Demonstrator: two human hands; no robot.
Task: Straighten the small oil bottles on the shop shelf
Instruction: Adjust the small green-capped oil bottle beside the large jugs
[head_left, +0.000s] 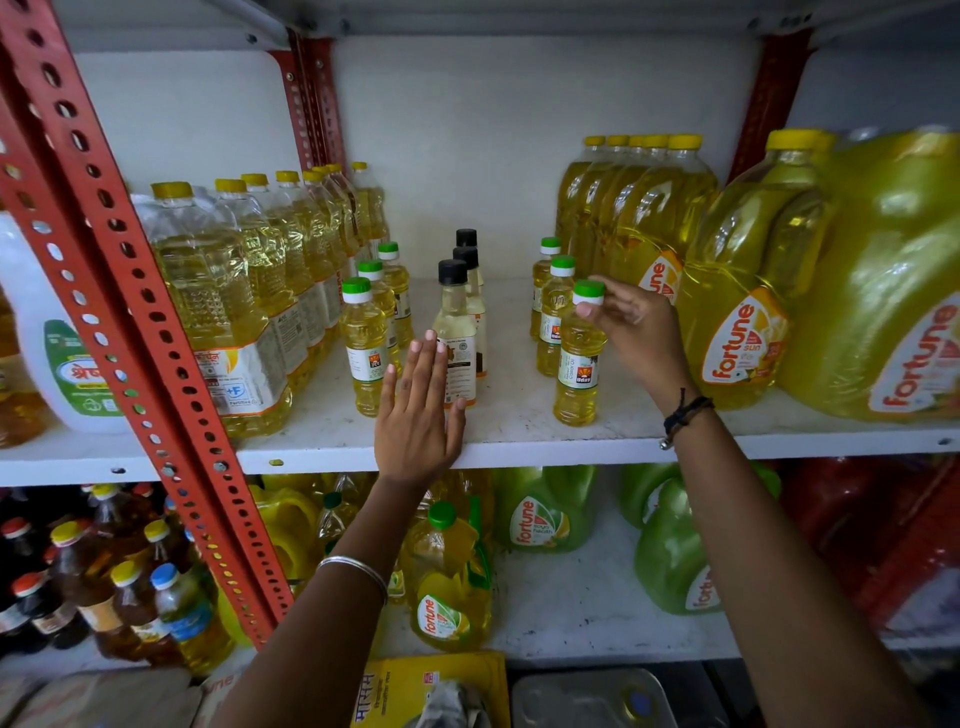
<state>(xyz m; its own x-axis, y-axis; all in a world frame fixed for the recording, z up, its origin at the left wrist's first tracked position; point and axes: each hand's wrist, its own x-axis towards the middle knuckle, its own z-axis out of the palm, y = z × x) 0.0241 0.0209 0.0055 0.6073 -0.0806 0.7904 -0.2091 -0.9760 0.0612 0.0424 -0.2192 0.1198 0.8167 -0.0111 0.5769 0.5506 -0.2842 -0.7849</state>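
Small oil bottles stand in three short rows on the white shelf (519, 441). The left row has green caps, its front bottle (365, 353) nearest me. The middle row has black caps, led by a pale bottle (456, 332). My left hand (418, 415) is flat with fingers spread, between these two rows, in front of the black-capped bottle's lower half. The right row has green caps; my right hand (636, 327) pinches the cap of its front bottle (577, 364), which stands upright.
Tall yellow-capped oil bottles (249, 291) line the left side, and big Fortune jugs (737, 312) crowd the right. A red slotted upright (135, 322) slants across the left. The lower shelf holds green and yellow jugs (545, 514) and dark bottles (104, 582).
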